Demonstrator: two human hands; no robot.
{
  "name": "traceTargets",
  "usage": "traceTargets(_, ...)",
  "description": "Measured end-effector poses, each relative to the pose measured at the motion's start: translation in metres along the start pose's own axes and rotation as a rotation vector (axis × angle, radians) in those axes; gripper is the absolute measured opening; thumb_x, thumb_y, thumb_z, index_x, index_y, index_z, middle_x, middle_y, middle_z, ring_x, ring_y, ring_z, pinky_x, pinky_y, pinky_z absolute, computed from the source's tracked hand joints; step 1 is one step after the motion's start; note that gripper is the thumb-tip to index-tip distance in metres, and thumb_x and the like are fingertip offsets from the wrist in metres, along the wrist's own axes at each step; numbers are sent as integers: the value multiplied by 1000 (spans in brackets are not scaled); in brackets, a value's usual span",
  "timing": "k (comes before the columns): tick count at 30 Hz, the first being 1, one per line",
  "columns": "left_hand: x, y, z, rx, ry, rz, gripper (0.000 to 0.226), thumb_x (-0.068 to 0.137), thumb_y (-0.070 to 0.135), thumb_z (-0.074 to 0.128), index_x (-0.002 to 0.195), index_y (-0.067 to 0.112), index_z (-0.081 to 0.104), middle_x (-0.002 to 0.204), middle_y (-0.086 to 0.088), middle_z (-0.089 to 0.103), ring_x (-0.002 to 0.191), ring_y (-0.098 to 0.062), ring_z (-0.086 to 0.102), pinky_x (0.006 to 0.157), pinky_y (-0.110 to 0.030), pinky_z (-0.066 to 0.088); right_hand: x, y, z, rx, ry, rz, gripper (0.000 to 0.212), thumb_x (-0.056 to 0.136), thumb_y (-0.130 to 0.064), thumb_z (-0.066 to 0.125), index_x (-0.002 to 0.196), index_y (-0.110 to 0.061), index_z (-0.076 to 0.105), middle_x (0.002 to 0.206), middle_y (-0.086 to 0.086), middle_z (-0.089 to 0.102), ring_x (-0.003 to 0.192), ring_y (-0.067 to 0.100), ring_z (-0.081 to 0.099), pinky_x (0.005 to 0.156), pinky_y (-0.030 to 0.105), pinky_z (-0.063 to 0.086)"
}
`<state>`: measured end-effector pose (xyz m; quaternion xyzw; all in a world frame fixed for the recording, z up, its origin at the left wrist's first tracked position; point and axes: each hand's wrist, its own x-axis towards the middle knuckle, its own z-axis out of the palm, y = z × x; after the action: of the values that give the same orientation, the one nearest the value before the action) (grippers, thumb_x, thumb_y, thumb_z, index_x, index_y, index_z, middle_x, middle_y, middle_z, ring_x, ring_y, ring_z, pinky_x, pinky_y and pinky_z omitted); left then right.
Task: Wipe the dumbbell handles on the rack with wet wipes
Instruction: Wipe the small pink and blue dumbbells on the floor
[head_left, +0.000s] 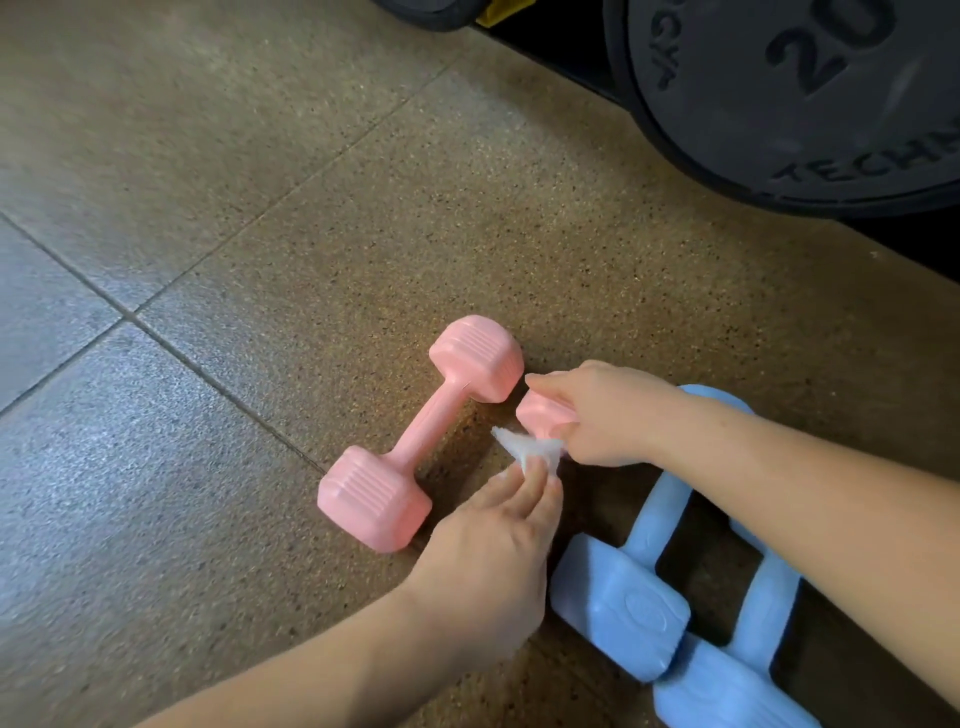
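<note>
A pink dumbbell (421, 434) lies on the speckled rubber floor. Just right of it stands a second pink dumbbell (543, 413), mostly hidden; my right hand (608, 415) grips its upper end. My left hand (493, 551) pinches a white wet wipe (530, 452) and holds it against that dumbbell's handle. Two light blue dumbbells (644, 582) lie side by side on the floor under my right forearm.
A large black 20 weight plate (789, 98) leans at the top right, with another dark plate (431, 13) at the top edge. Grey floor tiles (104, 441) meet the brown mat on the left.
</note>
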<state>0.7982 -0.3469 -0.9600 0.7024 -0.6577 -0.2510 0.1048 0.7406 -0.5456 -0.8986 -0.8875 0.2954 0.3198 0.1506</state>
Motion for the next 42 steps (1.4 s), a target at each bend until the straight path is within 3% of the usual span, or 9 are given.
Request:
traceTargets(3,-20,3,7,67,-8,51,65,82,29,42,141,12,63,145,-2,62,140,-25,53,110,-43,49,8,-14,-8,-52,-49,43,74,91,-43,68,156,-35,33,152,4,47,135,30,48,105,47,49)
traceTargets(9,6,-4,-10,-227,263,-34,30,101,25,41,123,24,62,121,8,62,103,-16,65,79,-37,57,8,12,12,207,303,-34,46,83,-60,68,120,-38,51,114,-3,54,103,26,61,88,45,53)
traceTargets(12,22,-18,-11,-203,321,-71,22,100,21,57,118,31,68,119,6,58,93,-15,60,71,-34,55,-3,37,42,418,383,-168,51,91,-50,68,139,-36,56,122,-6,59,112,18,60,96,43,51)
traceTargets(24,29,-18,-12,-49,42,-143,49,104,20,45,153,17,38,158,-3,40,111,-29,65,85,-44,57,-1,42,49,380,302,-190,69,97,-35,65,157,-44,32,129,-2,55,126,22,54,107,39,45)
traceTargets(30,-3,-4,1,217,-27,-3,58,87,32,60,136,1,63,133,-22,66,108,-28,73,89,-32,61,1,31,19,99,117,-44,72,93,-37,69,156,-35,35,144,2,55,135,28,51,107,41,46)
traceTargets(33,12,4,3,105,-48,-85,67,108,40,34,163,4,17,168,-22,20,154,-30,29,124,-35,29,-11,39,33,204,219,-89,70,94,-36,68,155,-44,34,144,2,51,131,31,53,107,46,46)
traceTargets(36,35,1,-8,5,-75,-107,71,110,38,32,164,10,-5,173,-12,1,157,-23,19,121,-28,23,-22,47,55,288,310,-159,59,98,-29,64,153,-39,44,160,9,40,143,33,45,112,46,43)
traceTargets(39,29,-10,-9,-4,-127,-42,71,109,41,32,164,13,-3,173,-6,5,149,-23,37,111,-30,38,-28,51,60,304,235,-138,69,101,-28,61,158,-46,26,172,9,12,156,27,24,122,35,29)
traceTargets(42,-4,-16,-2,99,-34,69,73,103,48,28,162,6,23,167,-17,28,147,-27,43,114,-35,45,-28,48,62,289,230,-137,67,103,-26,53,159,-47,22,164,10,28,146,32,37,116,41,37)
